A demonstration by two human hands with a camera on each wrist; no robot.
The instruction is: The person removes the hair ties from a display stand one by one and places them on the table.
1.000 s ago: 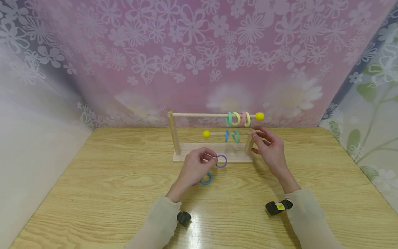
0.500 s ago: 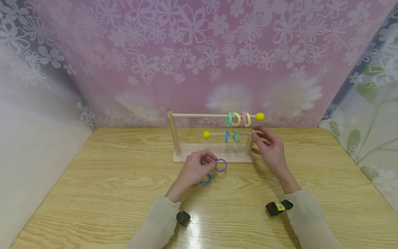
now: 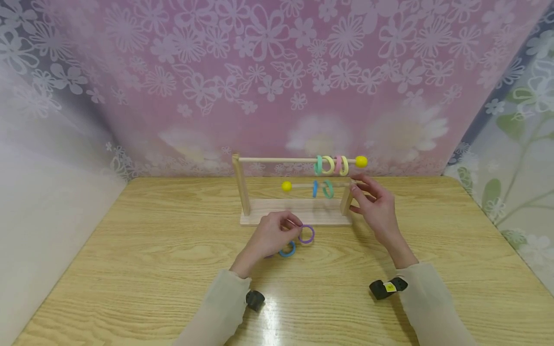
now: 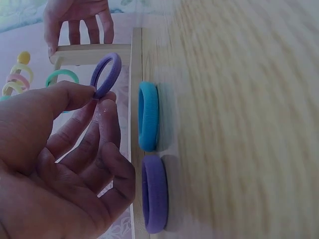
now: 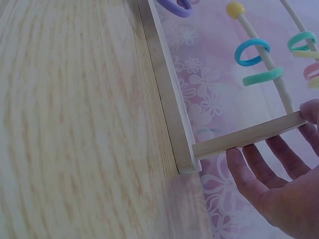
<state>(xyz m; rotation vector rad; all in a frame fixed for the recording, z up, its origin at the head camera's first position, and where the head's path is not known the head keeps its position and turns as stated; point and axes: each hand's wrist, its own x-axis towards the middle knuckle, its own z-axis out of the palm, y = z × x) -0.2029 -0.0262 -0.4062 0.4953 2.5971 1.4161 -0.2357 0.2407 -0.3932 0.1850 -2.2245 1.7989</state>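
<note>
My left hand (image 3: 273, 235) pinches a purple hair tie (image 4: 117, 68) between thumb and fingertips, just in front of a wooden rack (image 3: 294, 220). Below that hand a blue hair tie (image 4: 153, 117) and a second purple hair tie (image 4: 159, 194) lie on the table; in the head view the hand mostly covers this purple one. My right hand (image 3: 377, 206) grips the rack's short right post (image 5: 249, 133), thumb at its top and fingers along its side. From that post runs a lower rod carrying a blue hair tie (image 3: 315, 189) and a green hair tie (image 3: 331, 189).
The rack's upper rod (image 3: 277, 160) juts right from a tall left post (image 3: 241, 187) and carries several green, yellow and pink hair ties. Yellow balls (image 3: 361, 162) cap both rods. Behind the wood-grain table (image 3: 173, 269) hangs a flowered pink curtain (image 3: 277, 72).
My left hand has lowered the purple hair tie a little, toward me and away from the rack's base. The right hand keeps its grip on the post.
</note>
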